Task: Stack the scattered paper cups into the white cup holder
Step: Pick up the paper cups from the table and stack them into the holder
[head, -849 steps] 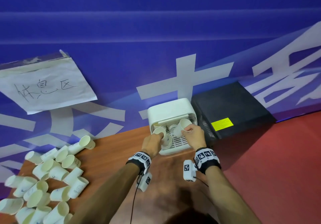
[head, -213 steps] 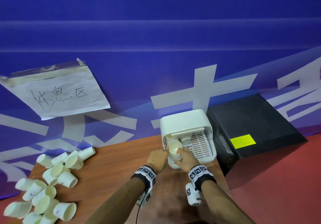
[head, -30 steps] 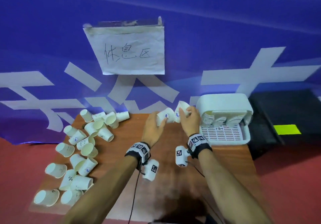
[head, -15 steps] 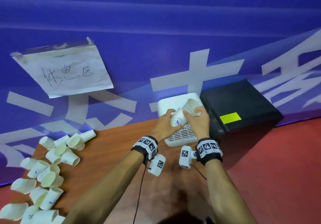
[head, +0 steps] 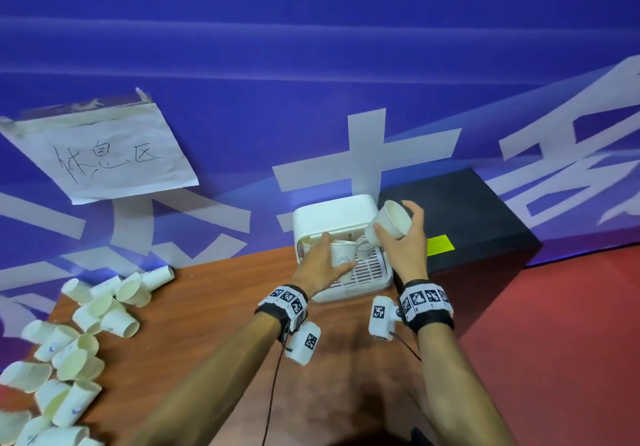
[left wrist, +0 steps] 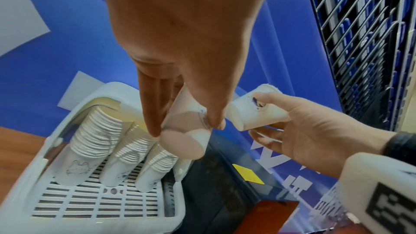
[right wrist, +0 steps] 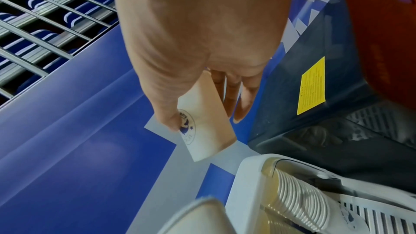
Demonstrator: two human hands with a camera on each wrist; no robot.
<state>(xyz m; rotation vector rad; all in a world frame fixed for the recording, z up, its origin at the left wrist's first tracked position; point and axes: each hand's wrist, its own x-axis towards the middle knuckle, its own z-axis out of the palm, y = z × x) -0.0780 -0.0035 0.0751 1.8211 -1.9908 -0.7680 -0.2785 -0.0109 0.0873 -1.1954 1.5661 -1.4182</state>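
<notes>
Compared with half a second earlier, the two cups have been separated: one paper cup (head: 343, 255), gripped by the left hand (head: 320, 265), is lowered to the mouth of the white cup holder (head: 334, 217), presumably for nesting onto the stacks (left wrist: 96, 140) inside. A second cup (head: 391, 220), gripped by the right hand (head: 405, 248), is held clear above the holder's right edge, apparently awaiting its turn. Scattered cups (head: 86, 328) remain at the desk's (head: 207, 307) left end, well apart.
</notes>
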